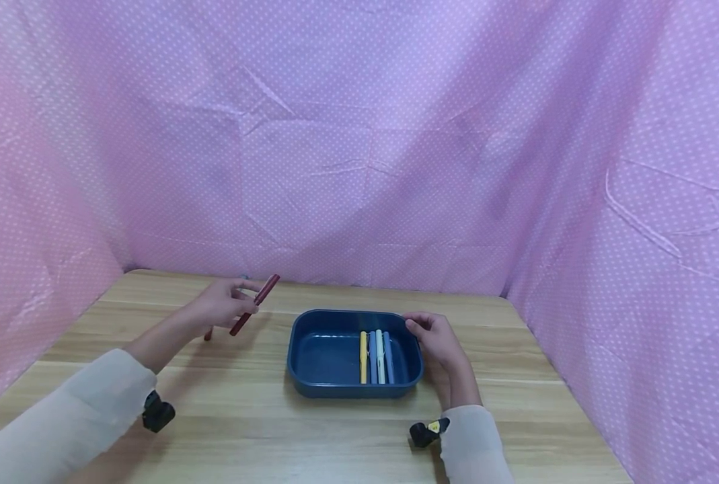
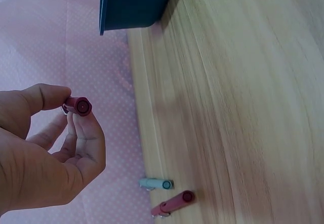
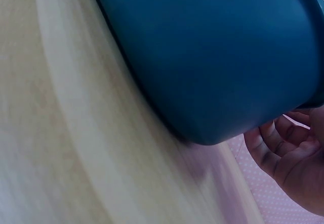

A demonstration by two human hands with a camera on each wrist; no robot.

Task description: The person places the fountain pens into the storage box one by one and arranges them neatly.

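Observation:
My left hand (image 1: 224, 304) pinches a dark red pen (image 1: 266, 290) between thumb and fingers, above the table left of the dark blue box. The left wrist view shows the end of this pen (image 2: 79, 105) at the fingertips. With thumb at the rim and fingers outside, my right hand (image 1: 436, 337) grips the far right corner of the box (image 1: 325, 390). Inside its right half several pens lie side by side: a yellow pen (image 1: 363, 356), a pale green pen (image 1: 380, 356) and blue ones (image 1: 389, 356).
On the table below my left hand lie another red pen (image 2: 174, 204) and a pale teal pen (image 2: 157, 183), mostly hidden in the head view. The wooden table (image 1: 244, 430) ends at a pink dotted cloth (image 1: 335, 168) behind and at both sides.

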